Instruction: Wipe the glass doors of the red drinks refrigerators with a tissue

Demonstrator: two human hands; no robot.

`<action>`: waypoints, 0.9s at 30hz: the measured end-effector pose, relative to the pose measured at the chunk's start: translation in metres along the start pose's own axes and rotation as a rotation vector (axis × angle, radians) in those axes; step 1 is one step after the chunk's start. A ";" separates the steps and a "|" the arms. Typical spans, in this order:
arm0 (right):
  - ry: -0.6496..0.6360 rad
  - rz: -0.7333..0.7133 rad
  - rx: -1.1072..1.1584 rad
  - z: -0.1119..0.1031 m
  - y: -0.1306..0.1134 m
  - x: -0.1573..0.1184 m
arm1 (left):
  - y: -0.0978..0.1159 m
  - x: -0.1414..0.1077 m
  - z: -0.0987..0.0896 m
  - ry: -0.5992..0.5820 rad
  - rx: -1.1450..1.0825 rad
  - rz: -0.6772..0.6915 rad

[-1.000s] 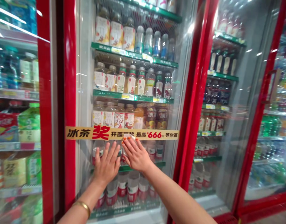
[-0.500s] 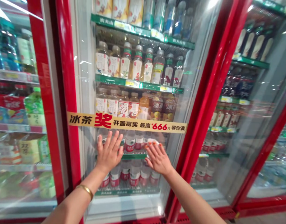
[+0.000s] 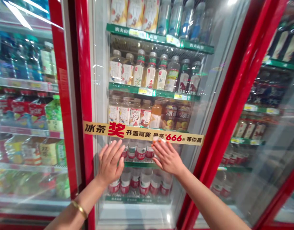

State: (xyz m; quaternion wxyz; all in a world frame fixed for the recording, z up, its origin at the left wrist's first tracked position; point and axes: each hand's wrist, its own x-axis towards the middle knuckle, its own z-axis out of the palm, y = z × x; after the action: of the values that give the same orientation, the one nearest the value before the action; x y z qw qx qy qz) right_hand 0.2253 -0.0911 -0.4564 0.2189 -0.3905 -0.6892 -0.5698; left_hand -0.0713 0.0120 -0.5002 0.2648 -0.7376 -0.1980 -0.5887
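My left hand (image 3: pixel 110 163) is open against the glass door (image 3: pixel 142 212) of a drinks fridge, just below a yellow banner (image 3: pixel 139 133). Its fingers are stretched and lie close together, the thumb apart. A gold bangle (image 3: pixel 79 209) circles that wrist. To the right, my right hand (image 3: pixel 168 157) lies flat on the same door, fingers outstretched, their tips over the banner's lower edge. A small white patch (image 3: pixel 157 139), maybe tissue or cloth, shows at these fingertips; its kind is unclear. Behind the glass, bottles with red labels (image 3: pixel 144 185) are partly hidden by the hands.
Red door frames (image 3: pixel 85 95) stand on both sides of the glass, the right one (image 3: pixel 229 108) slanting. Green-edged shelves (image 3: pixel 156 90) inside carry several rows of bottles. Neighbouring fridges with drinks (image 3: pixel 29 111) flank this one at left and right.
The view has swung left, so the fridge appears further right. My right hand has slid up to the banner. My left hand sits further left on the glass, its fingers closer together.
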 end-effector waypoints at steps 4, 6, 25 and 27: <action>0.029 0.497 -0.098 0.004 0.025 0.042 | -0.023 -0.002 0.005 0.013 0.107 -0.106; 0.004 0.603 -0.065 0.017 0.005 0.086 | -0.027 -0.004 0.011 0.015 0.132 -0.107; -0.188 -0.062 0.288 0.047 -0.104 0.156 | -0.033 -0.026 0.021 0.134 0.073 -0.172; -0.154 -0.181 0.255 0.046 -0.108 0.124 | -0.033 -0.027 0.021 0.132 0.056 -0.169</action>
State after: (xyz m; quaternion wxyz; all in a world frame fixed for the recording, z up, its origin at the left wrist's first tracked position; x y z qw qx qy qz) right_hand 0.0729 -0.0165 -0.4416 0.1613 -0.3384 -0.8029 -0.4634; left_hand -0.0812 0.0512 -0.5247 0.2470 -0.6701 -0.2581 -0.6506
